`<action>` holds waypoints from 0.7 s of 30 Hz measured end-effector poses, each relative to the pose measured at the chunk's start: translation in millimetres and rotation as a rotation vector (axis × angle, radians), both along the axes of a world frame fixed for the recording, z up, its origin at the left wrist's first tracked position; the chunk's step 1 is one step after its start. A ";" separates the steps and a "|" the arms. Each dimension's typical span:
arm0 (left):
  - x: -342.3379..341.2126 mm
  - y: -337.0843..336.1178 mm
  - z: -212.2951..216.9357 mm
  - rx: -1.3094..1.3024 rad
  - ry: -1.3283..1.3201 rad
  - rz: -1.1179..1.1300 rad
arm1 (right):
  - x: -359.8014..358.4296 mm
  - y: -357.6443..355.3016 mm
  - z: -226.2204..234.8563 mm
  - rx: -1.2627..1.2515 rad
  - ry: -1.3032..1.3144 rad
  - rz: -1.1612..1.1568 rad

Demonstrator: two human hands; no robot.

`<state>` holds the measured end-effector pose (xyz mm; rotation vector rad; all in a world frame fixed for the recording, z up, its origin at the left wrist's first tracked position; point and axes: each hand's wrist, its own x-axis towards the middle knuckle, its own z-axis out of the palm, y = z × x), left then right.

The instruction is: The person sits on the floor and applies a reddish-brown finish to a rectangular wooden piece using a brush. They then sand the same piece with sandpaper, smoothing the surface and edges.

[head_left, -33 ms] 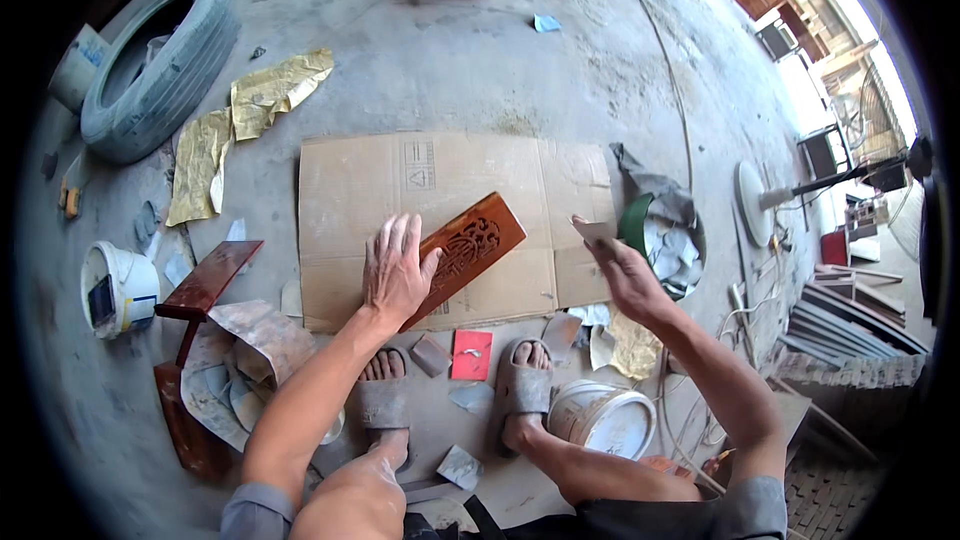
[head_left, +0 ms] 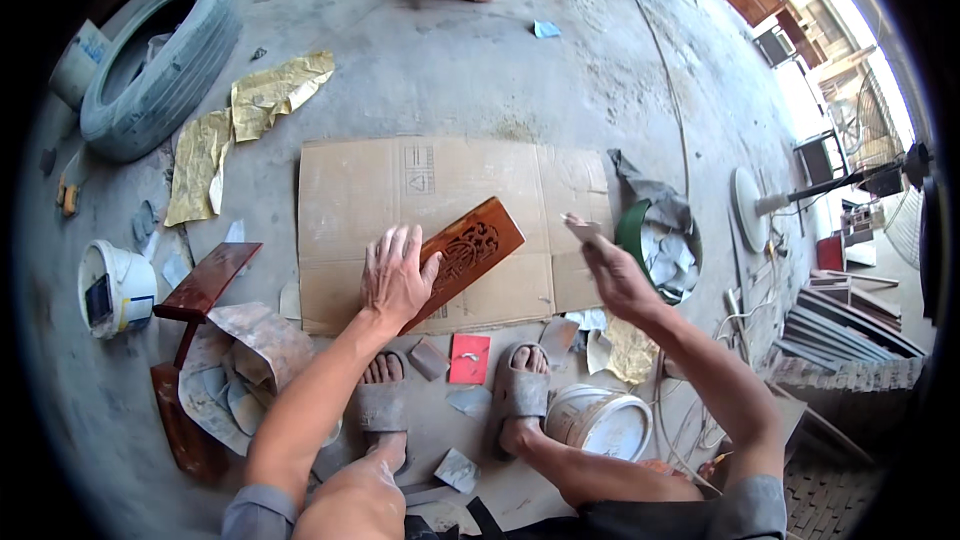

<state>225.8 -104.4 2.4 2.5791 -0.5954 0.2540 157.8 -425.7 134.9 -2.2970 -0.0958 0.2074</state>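
Observation:
A reddish-brown wooden panel [head_left: 472, 248] with a carved, cut-through pattern lies slanted over a flattened cardboard sheet [head_left: 350, 190]. My left hand [head_left: 397, 270] grips its left long edge, thumb on the upper face and fingers along the far side. Right of the panel and apart from it, my right hand [head_left: 622, 268] is raised, slightly blurred. Its fingers pinch a small greyish-brown flat piece [head_left: 583, 230] that looks like folded sandpaper. Between my sandalled feet and the cardboard are a red square sheet [head_left: 469, 358] and a brownish piece of sandpaper [head_left: 430, 359].
A green-rimmed tub [head_left: 632, 230] with paper scraps stands right of the cardboard. White buckets [head_left: 128, 275] flank me, one lying near my right foot. Left are a tyre [head_left: 160, 65], gold paper [head_left: 200, 170] and dark red wood pieces [head_left: 210, 280]. A fan [head_left: 750, 208] stands right.
My right hand has turned and shifted slightly left, so less of the flat piece shows. The left hand and panel stay nearly in place.

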 end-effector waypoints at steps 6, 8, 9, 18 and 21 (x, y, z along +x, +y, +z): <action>-4.7 -14.1 -16.9 -0.028 0.083 0.022 | 12.2 56.2 -107.8 -0.306 -0.284 -0.111; -3.6 -9.4 -15.1 -0.023 0.099 0.023 | 6.9 76.7 -116.1 -0.338 -0.302 -0.164; -3.4 -7.8 -13.4 -0.021 0.107 0.023 | 7.7 86.5 -117.3 -0.371 -0.305 -0.184; -3.4 -8.2 -11.1 0.013 0.121 0.053 | 10.3 103.9 -123.3 -0.440 -0.280 -0.256; -4.2 -12.4 -9.3 0.016 0.161 0.053 | 11.0 101.0 -121.5 -0.447 -0.253 -0.280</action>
